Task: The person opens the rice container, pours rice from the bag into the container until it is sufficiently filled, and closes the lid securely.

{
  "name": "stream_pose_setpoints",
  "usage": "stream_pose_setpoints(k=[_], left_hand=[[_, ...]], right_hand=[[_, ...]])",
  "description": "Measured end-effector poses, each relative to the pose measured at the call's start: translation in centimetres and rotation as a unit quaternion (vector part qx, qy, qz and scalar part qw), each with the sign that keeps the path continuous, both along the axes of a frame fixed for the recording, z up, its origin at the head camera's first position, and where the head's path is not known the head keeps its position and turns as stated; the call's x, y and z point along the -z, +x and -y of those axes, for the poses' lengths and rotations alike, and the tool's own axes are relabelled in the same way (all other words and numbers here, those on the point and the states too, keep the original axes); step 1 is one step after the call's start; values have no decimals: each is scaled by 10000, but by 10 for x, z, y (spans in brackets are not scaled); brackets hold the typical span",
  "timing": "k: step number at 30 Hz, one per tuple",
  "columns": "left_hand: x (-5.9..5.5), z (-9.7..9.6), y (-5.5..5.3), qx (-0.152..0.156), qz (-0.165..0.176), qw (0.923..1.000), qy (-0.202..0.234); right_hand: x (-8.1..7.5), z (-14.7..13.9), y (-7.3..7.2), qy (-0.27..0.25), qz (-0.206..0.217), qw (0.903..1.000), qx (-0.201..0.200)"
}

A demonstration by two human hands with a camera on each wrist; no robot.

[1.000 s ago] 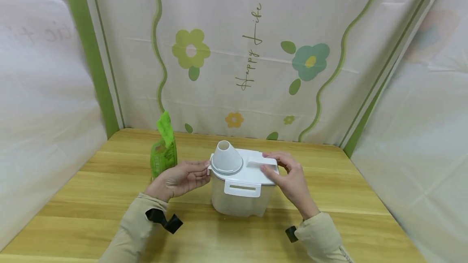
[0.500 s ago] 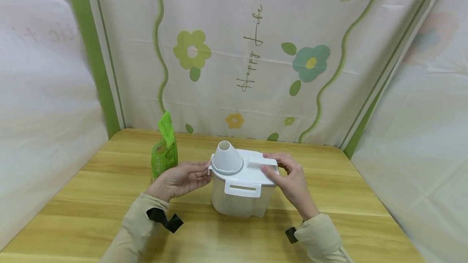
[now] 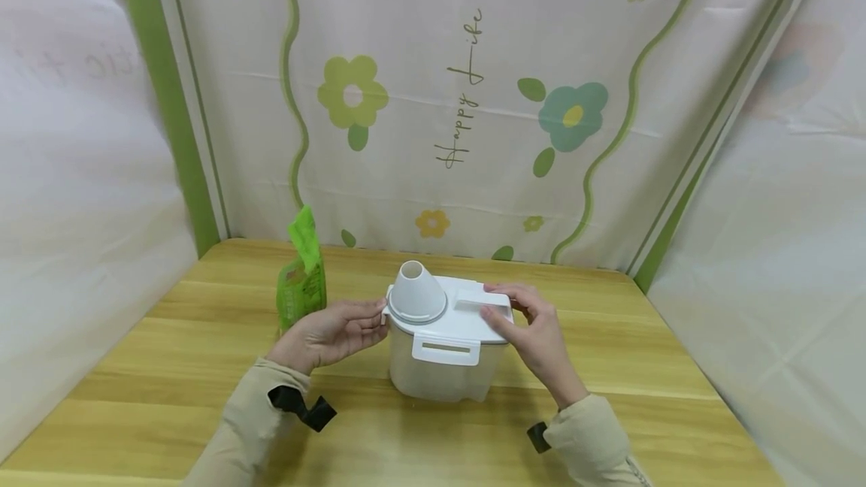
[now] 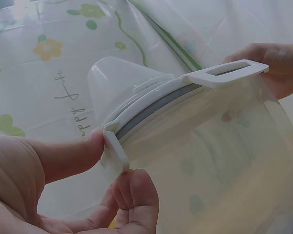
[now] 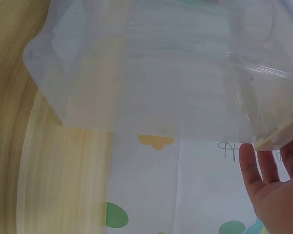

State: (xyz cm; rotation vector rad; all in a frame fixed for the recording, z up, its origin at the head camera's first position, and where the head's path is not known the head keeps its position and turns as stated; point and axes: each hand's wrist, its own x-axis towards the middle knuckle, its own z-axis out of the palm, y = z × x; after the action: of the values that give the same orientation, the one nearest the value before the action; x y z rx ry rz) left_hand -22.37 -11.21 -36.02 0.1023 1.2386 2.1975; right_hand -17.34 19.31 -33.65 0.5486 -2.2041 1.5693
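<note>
A translucent storage container [image 3: 443,378] with a white lid [image 3: 467,329] stands on the table. A white cone-shaped cap [image 3: 417,294] rises from the lid's left end, and a raised handle lies on its right. My left hand [image 3: 341,333] pinches the small white latch [image 4: 116,155] at the lid's left end, thumb above and fingertips below; the latch hangs tilted outward. My right hand [image 3: 534,329] grips the right end of the lid, thumb on top and fingers over the far edge. The front latch [image 3: 446,349], with a slot in it, sticks out from the lid.
A green plastic packet [image 3: 301,284] stands behind my left hand, its top upright. The wooden table [image 3: 609,427] runs back to a flower-printed cloth [image 3: 379,171], with white cloth on both sides.
Both hands keep their hold on the container's ends. Only a slight shift of the whole head view shows.
</note>
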Motion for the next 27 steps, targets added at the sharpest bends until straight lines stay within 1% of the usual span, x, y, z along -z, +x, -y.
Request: stream_pose_setpoints(k=[9, 27], left_hand=[[-2, 0, -1, 7, -52, 10000, -66], [1, 0, -1, -31, -4, 10000, -12]], right_hand=[[-1, 1, -1, -59, 39, 10000, -29], [0, 0, 0, 35, 10, 10000, -32]])
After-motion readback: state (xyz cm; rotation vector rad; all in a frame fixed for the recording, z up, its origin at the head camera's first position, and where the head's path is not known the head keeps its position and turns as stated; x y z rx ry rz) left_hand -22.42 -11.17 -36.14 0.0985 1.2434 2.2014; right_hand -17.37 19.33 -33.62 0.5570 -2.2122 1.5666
